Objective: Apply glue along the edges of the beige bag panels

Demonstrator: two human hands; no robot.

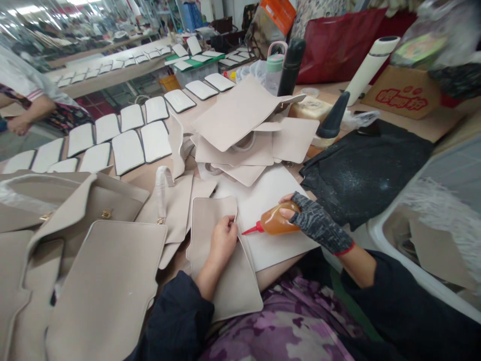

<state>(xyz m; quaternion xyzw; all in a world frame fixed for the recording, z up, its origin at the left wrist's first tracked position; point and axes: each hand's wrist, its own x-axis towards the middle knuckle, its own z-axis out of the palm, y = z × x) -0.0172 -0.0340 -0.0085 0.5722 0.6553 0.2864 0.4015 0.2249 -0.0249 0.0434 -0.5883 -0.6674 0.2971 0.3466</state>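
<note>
My left hand [224, 234], bare, pinches the right edge of a beige leather bag panel [225, 286] that lies in front of me. My right hand [300, 213], in a dark grey fingerless glove, is wrapped round a glue bottle [276, 219] of amber liquid. The bottle lies tilted almost flat, and its red nozzle points left at the panel edge, close to my left fingers. I cannot tell whether the tip touches the leather. Beneath the bottle is a white board [278, 250].
Beige bag pieces [236, 115] are piled ahead, and part-made bags [101, 271] crowd the left. White panels [128, 150] stand in rows behind. A black cloth [368, 165], a dark cone [333, 118] and a white bin [391, 250] are on the right. Another person [33, 100] works at far left.
</note>
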